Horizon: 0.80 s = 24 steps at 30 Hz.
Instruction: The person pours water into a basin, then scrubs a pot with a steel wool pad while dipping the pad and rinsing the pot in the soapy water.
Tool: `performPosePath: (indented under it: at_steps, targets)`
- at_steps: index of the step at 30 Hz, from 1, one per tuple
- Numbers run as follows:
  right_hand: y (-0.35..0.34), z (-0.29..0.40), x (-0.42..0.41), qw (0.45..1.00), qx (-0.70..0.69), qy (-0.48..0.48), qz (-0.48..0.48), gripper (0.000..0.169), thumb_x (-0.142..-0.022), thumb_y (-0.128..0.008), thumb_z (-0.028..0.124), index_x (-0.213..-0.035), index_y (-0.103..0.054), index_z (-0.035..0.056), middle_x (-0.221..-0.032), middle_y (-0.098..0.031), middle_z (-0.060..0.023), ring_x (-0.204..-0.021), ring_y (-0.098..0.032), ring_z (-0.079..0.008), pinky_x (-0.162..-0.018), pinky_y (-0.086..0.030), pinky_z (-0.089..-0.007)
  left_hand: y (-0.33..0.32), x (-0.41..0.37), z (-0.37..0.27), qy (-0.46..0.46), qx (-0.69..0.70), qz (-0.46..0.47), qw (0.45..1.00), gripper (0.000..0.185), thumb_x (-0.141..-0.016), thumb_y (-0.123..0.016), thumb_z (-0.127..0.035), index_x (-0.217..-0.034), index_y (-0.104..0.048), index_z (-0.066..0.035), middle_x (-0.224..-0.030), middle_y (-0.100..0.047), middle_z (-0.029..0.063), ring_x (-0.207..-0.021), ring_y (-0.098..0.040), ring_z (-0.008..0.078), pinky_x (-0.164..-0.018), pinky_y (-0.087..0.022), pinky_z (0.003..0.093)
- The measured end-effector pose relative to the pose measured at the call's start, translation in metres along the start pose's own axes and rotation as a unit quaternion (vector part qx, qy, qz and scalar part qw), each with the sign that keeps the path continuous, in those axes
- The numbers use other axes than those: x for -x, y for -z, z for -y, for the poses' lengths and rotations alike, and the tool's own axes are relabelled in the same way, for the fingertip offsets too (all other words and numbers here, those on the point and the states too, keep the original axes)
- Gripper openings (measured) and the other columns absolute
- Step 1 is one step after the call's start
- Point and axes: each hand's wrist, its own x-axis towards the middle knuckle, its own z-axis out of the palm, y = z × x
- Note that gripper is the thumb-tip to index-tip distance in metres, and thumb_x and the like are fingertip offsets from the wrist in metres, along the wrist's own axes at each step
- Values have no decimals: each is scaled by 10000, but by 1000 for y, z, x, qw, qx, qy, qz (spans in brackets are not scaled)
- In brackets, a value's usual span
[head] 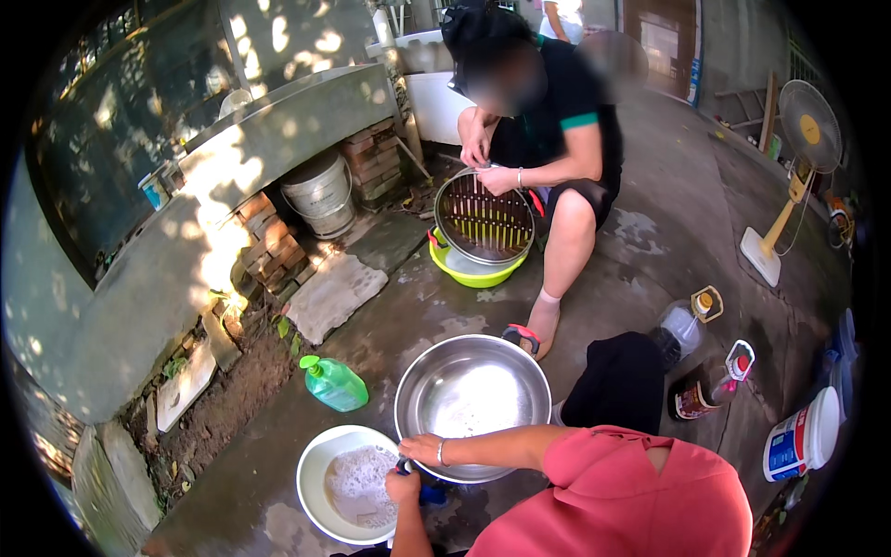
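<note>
My left hand [402, 484] is closed around the dark handle of a large stainless steel pan [473, 390], which tilts beside a white basin [310, 480] of sudsy water. My right hand [420, 449] lies at the pan's rim, just above that handle; whether its fingers grip the rim or only rest there is unclear. The pan's inside is bare metal with a bright reflection. At its far side shows a red and black handle [522, 338]. A green pump bottle [337, 384] stands left of the pan, behind the basin.
A person [585, 146] sits opposite, both hands at a round lid or pan [485, 216] over a lime-green basin [480, 280]. Plastic bottles [681, 331], [703, 393] and a white bucket [800, 435] stand right. Bricks [268, 240] and a stone slab [336, 296] lie left; a fan [793, 188] stands beyond.
</note>
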Motion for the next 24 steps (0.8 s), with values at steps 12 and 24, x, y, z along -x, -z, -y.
performPosePath:
  at_steps: [12,24]
  targets:
    - [2,5,52,996,-72,48,23,261,-763,-456,120,-1022,-486,120,-821,-456,-117,-749,-511,-284,-617,-411,-358,-28,-27,39,-94,117,-22,988,322,-713,-476,-249,-750,-575,55,-702,-557,238,-690,-541,370,-665,-405,438]
    - [5,-12,114,976,-87,175,97,291,-656,-524,96,-932,-575,173,-842,-451,-93,-785,-493,-266,-633,-429,-345,-27,-30,38,-80,69,-32,994,294,-726,-504,-241,-812,-568,32,-771,-552,225,-740,-528,375,-685,-408,439]
